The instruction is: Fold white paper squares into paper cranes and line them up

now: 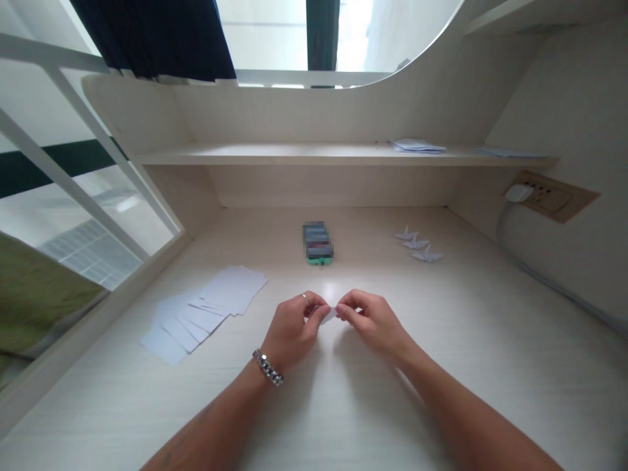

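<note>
Between my two hands is a small folded piece of white paper (329, 316), mostly covered by the fingers. My left hand (297, 330), with a ring and a chain bracelet, pinches its left side between thumb and fingers. At the paper's right end, the thumb and forefinger of my right hand (371, 322) are closed on it. Both hands are just above the desk (338, 405). Several loose white paper sheets (240, 288) lie fanned out to the left. Three folded paper cranes (416, 244) stand in a slanting row at the back right.
A phone (318, 243) with a blurred screen and green lower edge lies behind my hands. Papers (417, 145) rest on the shelf (294, 159) at the back. On the right, a grey cable (534, 278) hangs from a wall socket (559, 196). A white railing (78, 183) borders the left.
</note>
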Tool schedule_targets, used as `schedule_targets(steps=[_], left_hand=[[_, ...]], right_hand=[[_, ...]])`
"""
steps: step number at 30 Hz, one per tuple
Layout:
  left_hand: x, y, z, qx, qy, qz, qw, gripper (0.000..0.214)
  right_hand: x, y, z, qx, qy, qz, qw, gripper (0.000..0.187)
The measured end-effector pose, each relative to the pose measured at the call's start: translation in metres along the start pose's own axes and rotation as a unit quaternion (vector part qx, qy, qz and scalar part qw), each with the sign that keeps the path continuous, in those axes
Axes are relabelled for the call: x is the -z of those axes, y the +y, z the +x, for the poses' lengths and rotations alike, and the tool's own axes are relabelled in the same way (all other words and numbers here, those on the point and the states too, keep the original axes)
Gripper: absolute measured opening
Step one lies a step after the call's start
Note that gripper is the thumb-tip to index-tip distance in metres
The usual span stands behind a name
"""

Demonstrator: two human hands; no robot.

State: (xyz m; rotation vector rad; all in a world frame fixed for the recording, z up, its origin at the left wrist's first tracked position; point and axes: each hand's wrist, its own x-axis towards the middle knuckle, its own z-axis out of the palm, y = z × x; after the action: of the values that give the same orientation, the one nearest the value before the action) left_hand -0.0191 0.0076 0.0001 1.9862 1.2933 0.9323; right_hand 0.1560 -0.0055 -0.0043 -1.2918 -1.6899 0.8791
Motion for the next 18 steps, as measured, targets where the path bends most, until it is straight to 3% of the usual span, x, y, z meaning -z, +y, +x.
schedule_targets(steps=[6, 13, 18], left_hand=[[-0.001, 0.001, 0.001, 0.063, -0.035, -0.144, 0.987, 0.012], [-0.002, 0.0, 0.004, 0.1, -0.027, -0.209, 0.973, 0.017], [-0.007, -0.001, 0.004, 0.1, 0.011, -0.239, 0.966, 0.017]], right_hand=[[-0.001, 0.002, 0.001, -0.012, 0.033, 0.054, 0.998, 0.015], [-0.002, 0.008, 0.004, -0.011, 0.015, 0.067, 0.998, 0.014], [-0.007, 0.01, 0.005, -0.022, -0.001, 0.104, 0.994, 0.014]])
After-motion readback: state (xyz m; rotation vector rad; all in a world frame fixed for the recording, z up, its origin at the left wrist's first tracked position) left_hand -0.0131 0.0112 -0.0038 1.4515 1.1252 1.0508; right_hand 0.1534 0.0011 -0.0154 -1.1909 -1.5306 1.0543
